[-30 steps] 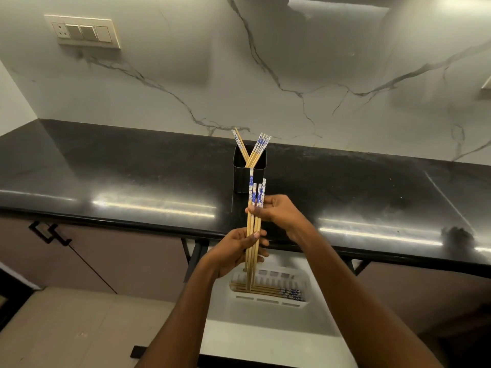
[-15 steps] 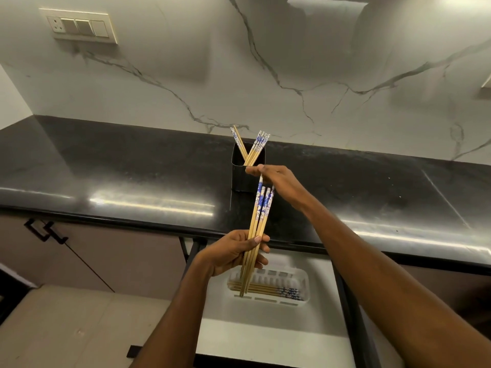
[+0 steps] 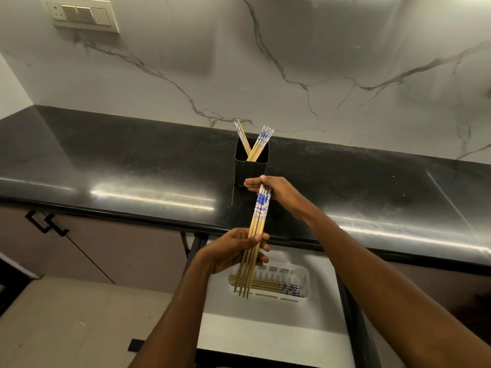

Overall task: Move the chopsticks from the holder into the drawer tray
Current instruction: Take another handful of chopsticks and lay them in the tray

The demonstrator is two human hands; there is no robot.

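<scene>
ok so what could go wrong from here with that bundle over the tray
1. The held bundle is gripped by the left hand mid-shaft and the right hand at its top. Its splayed tips could let one slip beside the tray.
2. It stands nearly upright, while the chopsticks in the tray lie flat, so it may land crosswise.
3. The right hand is near the holder and could bump it.

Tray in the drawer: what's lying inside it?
Several chopsticks lie flat in the tray, blue ends to the right. The held bundle and left hand cover its left part, so a count isn't possible.
</scene>
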